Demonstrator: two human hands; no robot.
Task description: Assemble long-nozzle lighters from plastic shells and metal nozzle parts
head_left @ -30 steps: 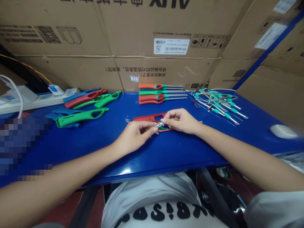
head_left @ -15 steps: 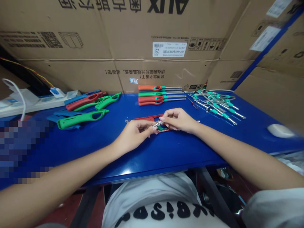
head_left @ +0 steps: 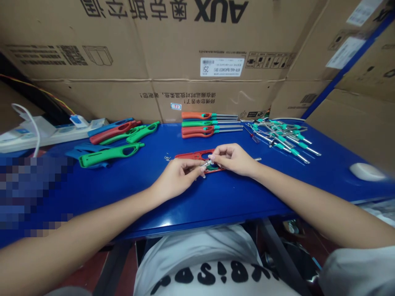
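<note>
Between my two hands is a small clear-and-silver cylindrical part (head_left: 206, 163), too small to name surely. My left hand (head_left: 182, 174) pinches its left end between thumb and fingers. At the other end, the thumb and fingertips of my right hand (head_left: 233, 160) close on it. Just beneath the hands lies a red lighter casing (head_left: 191, 156) on the blue table, with teal pieces inside it. The fingers partly cover this casing. A metal tube tip (head_left: 258, 159) shows past my right wrist.
Behind the hands lie several long-nosed lighters (head_left: 197, 131). Metal tubes with teal ends (head_left: 286, 139) and a screwdriver (head_left: 254, 138) are at right. Green casings (head_left: 108, 155) and others lie left, beside a power strip (head_left: 58, 133). A white mouse-like object (head_left: 367, 172) sits far right. Cardboard (head_left: 173, 45) stands behind.
The view has shifted slightly, so everything appears a little lower and to the right. Both hands still pinch the small part, which shows slightly less between them.
</note>
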